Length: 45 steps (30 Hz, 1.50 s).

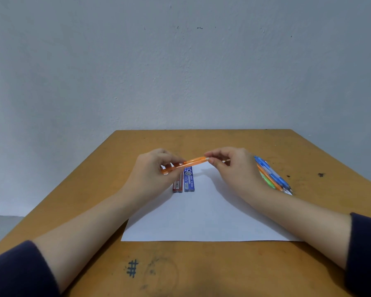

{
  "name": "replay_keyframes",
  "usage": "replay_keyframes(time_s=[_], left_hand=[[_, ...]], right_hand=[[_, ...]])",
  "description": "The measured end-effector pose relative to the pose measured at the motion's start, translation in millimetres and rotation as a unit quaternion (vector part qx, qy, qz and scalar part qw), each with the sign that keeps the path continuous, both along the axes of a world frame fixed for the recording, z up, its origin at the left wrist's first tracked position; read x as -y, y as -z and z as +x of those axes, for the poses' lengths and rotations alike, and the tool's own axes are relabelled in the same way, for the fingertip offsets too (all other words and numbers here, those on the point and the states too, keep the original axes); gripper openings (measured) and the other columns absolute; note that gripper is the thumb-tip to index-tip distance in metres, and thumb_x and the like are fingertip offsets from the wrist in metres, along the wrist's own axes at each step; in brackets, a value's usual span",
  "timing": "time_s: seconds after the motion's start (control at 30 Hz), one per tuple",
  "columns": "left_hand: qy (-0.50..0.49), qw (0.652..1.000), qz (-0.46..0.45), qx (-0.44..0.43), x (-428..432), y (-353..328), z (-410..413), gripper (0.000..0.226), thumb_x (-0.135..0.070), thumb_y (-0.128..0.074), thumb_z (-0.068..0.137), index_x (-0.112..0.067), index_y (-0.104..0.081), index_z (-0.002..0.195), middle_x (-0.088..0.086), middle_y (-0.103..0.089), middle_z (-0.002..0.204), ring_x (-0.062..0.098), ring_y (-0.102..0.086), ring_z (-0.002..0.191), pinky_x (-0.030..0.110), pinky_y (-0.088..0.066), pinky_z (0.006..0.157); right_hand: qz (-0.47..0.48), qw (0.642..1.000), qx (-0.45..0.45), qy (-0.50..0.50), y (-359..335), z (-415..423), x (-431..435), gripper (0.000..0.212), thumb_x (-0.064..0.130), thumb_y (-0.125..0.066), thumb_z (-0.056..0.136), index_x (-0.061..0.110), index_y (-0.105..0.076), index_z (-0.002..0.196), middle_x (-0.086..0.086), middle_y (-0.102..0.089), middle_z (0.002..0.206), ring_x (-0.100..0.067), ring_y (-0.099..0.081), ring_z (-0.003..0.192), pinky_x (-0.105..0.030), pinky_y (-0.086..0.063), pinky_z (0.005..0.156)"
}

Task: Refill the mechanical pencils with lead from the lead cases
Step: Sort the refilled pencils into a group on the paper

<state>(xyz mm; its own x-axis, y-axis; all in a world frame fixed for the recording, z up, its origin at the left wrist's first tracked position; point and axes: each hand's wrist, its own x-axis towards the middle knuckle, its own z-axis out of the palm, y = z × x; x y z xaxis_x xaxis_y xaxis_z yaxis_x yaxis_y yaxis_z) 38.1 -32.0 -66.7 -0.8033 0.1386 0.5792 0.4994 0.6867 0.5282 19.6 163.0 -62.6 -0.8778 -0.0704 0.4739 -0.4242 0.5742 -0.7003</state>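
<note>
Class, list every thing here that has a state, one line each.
Orange pencil: held off the table between both hands.
Left hand: grips the pencil's left part.
Right hand: fingers pinch its right end.
Red lead case: lying flat, partly hidden.
Blue lead case: lying flat beside it.
Other pencils: lying bunched on the table.
Paper: flat on the table.

Orange pencil point(185, 164); red lead case point(178, 185); blue lead case point(189, 180); white paper point(201, 215); ochre desk point(223, 142); navy sleeves point(17, 273).
</note>
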Motion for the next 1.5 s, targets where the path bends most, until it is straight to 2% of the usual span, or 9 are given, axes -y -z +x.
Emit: replay_keyframes(time_s=[0.2,0.57,0.7,0.8,1.0,1.1,1.27,1.4,1.5], left_hand=[[0.005,1.000,0.002,0.009,0.7,-1.5,-0.2,0.020,-0.019,-0.075,0.081,-0.023,-0.075,0.100,-0.020,-0.060,0.081,-0.010,-0.053,0.077,0.006,-0.040,0.062],[0.008,1.000,0.004,0.023,1.5,-2.6,0.1,0.021,-0.023,-0.073,0.081,-0.023,-0.074,0.103,-0.020,-0.061,0.085,-0.002,-0.057,0.081,0.007,-0.043,0.066],[-0.006,1.000,0.002,0.019,2.2,-3.5,0.1,0.021,-0.021,-0.074,0.082,-0.021,-0.074,0.102,-0.018,-0.061,0.083,0.001,-0.056,0.076,0.007,-0.041,0.063],[-0.017,1.000,-0.003,0.017,3.6,-4.5,-0.3,0.020,-0.021,-0.074,0.081,-0.020,-0.074,0.102,-0.018,-0.060,0.080,0.002,-0.054,0.074,0.006,-0.040,0.061],[-0.049,0.998,0.024,0.036,5.1,-3.5,-3.1,0.018,-0.022,-0.073,0.081,-0.022,-0.074,0.099,-0.019,-0.060,0.080,0.006,-0.056,0.077,0.010,-0.040,0.059],[-0.056,0.996,0.037,0.058,6.3,-3.3,-4.1,0.017,-0.023,-0.071,0.082,-0.021,-0.074,0.098,-0.019,-0.061,0.079,0.006,-0.057,0.078,0.014,-0.043,0.061],[-0.059,0.995,0.040,0.070,6.3,-4.0,-4.2,0.017,-0.025,-0.070,0.082,-0.021,-0.074,0.098,-0.021,-0.060,0.077,0.006,-0.057,0.079,0.016,-0.045,0.060],[-0.063,0.994,0.038,0.081,5.7,-3.9,-4.6,0.017,-0.025,-0.070,0.083,-0.021,-0.074,0.100,-0.020,-0.060,0.077,0.006,-0.057,0.079,0.013,-0.041,0.058],[-0.065,0.994,0.037,0.085,5.0,-3.5,-4.4,0.018,-0.023,-0.070,0.083,-0.020,-0.074,0.101,-0.020,-0.059,0.076,0.005,-0.057,0.077,0.013,-0.040,0.057]], right_hand=[[-0.119,0.990,0.074,-0.022,-1.1,-2.4,-2.5,0.016,0.003,-0.066,0.085,0.015,-0.075,0.091,0.016,-0.060,0.060,0.009,-0.053,0.050,-0.003,-0.035,0.051],[-0.135,0.988,0.075,-0.010,-4.2,-3.9,-3.3,0.026,0.007,-0.067,0.085,0.031,-0.071,0.075,0.005,-0.063,0.060,0.007,-0.051,0.049,-0.016,-0.039,0.060],[-0.138,0.989,0.059,0.004,-2.7,-7.7,-5.7,0.026,0.006,-0.066,0.085,0.030,-0.071,0.075,0.005,-0.062,0.059,0.006,-0.050,0.049,-0.016,-0.039,0.060],[-0.129,0.991,0.041,0.015,-2.4,-11.7,-10.3,0.025,0.006,-0.066,0.086,0.029,-0.072,0.076,0.006,-0.062,0.060,0.006,-0.050,0.051,-0.008,-0.039,0.057],[0.032,0.998,-0.057,-0.022,-3.3,-10.1,-9.9,0.024,-0.007,-0.062,0.082,0.011,-0.077,0.088,0.011,-0.062,0.075,0.006,-0.055,0.068,-0.003,-0.039,0.066],[0.076,0.994,-0.049,-0.056,-2.2,-7.5,-7.0,0.021,-0.006,-0.064,0.082,0.009,-0.077,0.090,0.013,-0.062,0.074,0.008,-0.055,0.065,-0.002,-0.037,0.066],[0.251,0.962,-0.052,-0.091,0.3,-9.6,-6.1,0.021,-0.001,-0.059,0.088,0.009,-0.075,0.098,-0.008,-0.070,0.097,-0.020,-0.062,0.088,-0.007,-0.033,0.070],[0.353,0.931,-0.024,-0.095,-0.5,-11.6,-3.6,0.029,0.002,-0.052,0.093,0.015,-0.069,0.112,-0.005,-0.064,0.109,-0.019,-0.058,0.101,-0.012,-0.030,0.072],[0.361,0.925,-0.027,-0.114,1.2,-10.9,-3.0,0.028,0.000,-0.052,0.092,0.012,-0.070,0.110,-0.007,-0.062,0.109,-0.020,-0.057,0.102,-0.011,-0.032,0.076]])
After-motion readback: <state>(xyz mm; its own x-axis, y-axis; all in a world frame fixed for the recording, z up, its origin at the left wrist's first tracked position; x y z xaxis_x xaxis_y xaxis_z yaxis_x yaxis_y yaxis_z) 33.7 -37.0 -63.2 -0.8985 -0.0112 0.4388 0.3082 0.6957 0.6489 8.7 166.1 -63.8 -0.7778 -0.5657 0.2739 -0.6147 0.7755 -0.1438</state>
